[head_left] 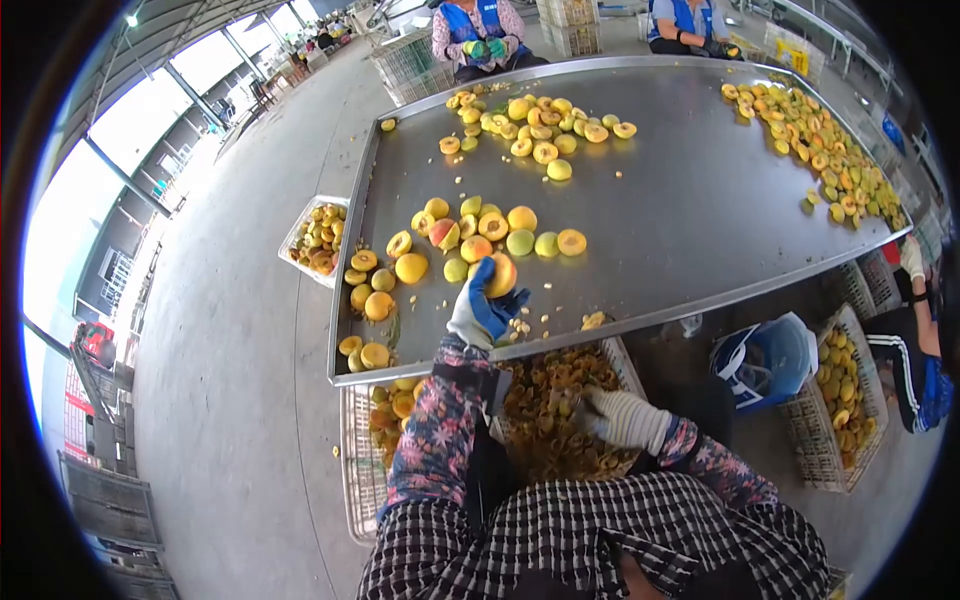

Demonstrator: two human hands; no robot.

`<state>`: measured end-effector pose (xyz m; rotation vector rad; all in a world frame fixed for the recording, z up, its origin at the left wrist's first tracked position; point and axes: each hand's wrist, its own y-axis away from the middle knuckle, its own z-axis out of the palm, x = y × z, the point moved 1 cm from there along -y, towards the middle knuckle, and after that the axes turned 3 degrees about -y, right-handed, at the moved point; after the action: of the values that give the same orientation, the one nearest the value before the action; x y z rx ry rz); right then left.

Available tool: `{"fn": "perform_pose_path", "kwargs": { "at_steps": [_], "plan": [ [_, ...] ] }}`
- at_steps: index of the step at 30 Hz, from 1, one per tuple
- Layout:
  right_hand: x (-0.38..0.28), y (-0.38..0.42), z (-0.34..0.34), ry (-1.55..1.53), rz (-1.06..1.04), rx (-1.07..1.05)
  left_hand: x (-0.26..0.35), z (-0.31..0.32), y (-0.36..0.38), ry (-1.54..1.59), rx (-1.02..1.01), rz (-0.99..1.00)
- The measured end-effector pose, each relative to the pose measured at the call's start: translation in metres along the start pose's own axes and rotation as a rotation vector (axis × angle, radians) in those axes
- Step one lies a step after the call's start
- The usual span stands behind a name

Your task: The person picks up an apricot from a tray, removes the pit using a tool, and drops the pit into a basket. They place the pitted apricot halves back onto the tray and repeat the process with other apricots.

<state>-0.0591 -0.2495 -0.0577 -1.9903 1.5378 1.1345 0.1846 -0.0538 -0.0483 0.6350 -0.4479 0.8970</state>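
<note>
A large steel table (pixel 680 170) with a raised rim filled the middle of the frame. Whole and halved peaches (pixel 470 240) lay clustered at its left centre, another heap (pixel 535 125) near the top edge, a third pile (pixel 830 150) along the upper right, and scattered pits (pixel 530 325) near the lower rim.

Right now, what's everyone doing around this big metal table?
The camera wearer's left hand, in a blue glove, grips a peach on the metal table. The right hand, in a white glove, reaches into a crate of pits below the edge. Peach halves lie scattered; other workers sit opposite.
</note>
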Motion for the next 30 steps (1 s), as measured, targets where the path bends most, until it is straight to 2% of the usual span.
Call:
{"fn": "perform_pose_path", "kwargs": {
  "at_steps": [2,3,4,7,9,13,16,21,23,25,26,28,30],
  "plan": [
    [-0.029,0.002,-0.013,-0.159,-0.124,0.138,-0.007,0.009,0.040,0.142,-0.046,-0.027],
    [-0.040,0.002,-0.020,-0.237,-0.184,0.208,-0.014,0.032,0.065,0.259,-0.010,0.057],
    [-0.043,0.001,-0.023,-0.253,-0.107,0.205,-0.019,0.037,0.078,0.295,-0.020,0.078],
    [-0.075,-0.004,-0.033,-0.124,-0.280,0.447,-0.040,0.044,0.106,0.311,-0.093,0.120],
    [-0.086,-0.008,-0.035,0.005,-0.261,0.490,-0.048,0.051,0.121,0.273,-0.093,0.190],
    [-0.116,-0.003,-0.037,0.212,-0.145,0.501,-0.056,0.066,0.144,0.297,-0.078,0.195],
    [-0.113,-0.003,-0.026,0.307,-0.271,0.569,-0.057,0.065,0.151,0.045,-0.147,0.360],
    [-0.104,-0.006,-0.018,0.365,-0.291,0.539,-0.050,0.062,0.157,-0.064,-0.244,0.366],
    [-0.107,-0.005,-0.021,0.362,-0.224,0.463,-0.054,0.048,0.148,-0.062,-0.287,0.367],
    [-0.119,-0.001,-0.029,0.327,-0.061,0.319,-0.064,0.044,0.149,-0.423,-0.235,0.579],
    [-0.120,-0.002,-0.029,0.275,-0.060,0.291,-0.068,0.043,0.149,-0.601,-0.206,0.688],
    [-0.119,0.000,-0.026,0.166,-0.054,0.232,-0.061,0.057,0.161,-0.250,-0.205,0.503],
    [-0.107,-0.007,-0.018,0.017,-0.224,0.302,-0.060,0.065,0.165,-0.097,-0.147,0.424]
  ]
}}
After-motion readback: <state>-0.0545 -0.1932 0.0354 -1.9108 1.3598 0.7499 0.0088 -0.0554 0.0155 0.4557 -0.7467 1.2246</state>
